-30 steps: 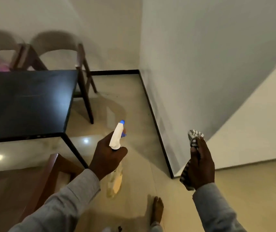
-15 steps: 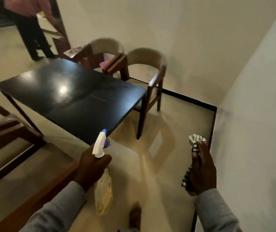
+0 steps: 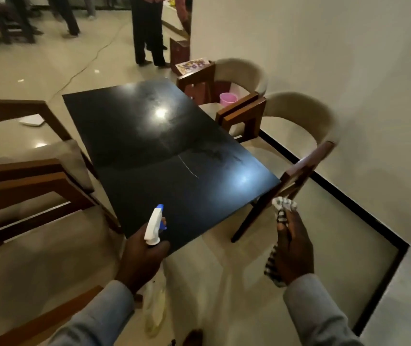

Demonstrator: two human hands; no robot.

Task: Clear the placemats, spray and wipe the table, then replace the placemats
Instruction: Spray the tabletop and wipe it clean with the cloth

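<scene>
A black glossy table (image 3: 134, 136) stands in front of me with nothing on its top and faint smears near its right edge. My left hand (image 3: 142, 260) grips a spray bottle (image 3: 154, 227) with a white and blue trigger head, held over the table's near corner. The bottle's clear body hangs below the hand. My right hand (image 3: 294, 248) holds a checked cloth (image 3: 283, 208) to the right of that corner. A patterned placemat (image 3: 193, 66) lies on the arm of the far chair.
Wooden chairs with beige seats stand left (image 3: 32, 171) and right (image 3: 296, 136) of the table. A pink cup (image 3: 228, 98) sits on the far right chair. A person (image 3: 149, 31) stands beyond the table. A white wall (image 3: 349, 71) runs along the right.
My view has swung left and up from the wall corner onto the whole table. Both hands have come closer to the table's near corner, still holding bottle and cloth.
</scene>
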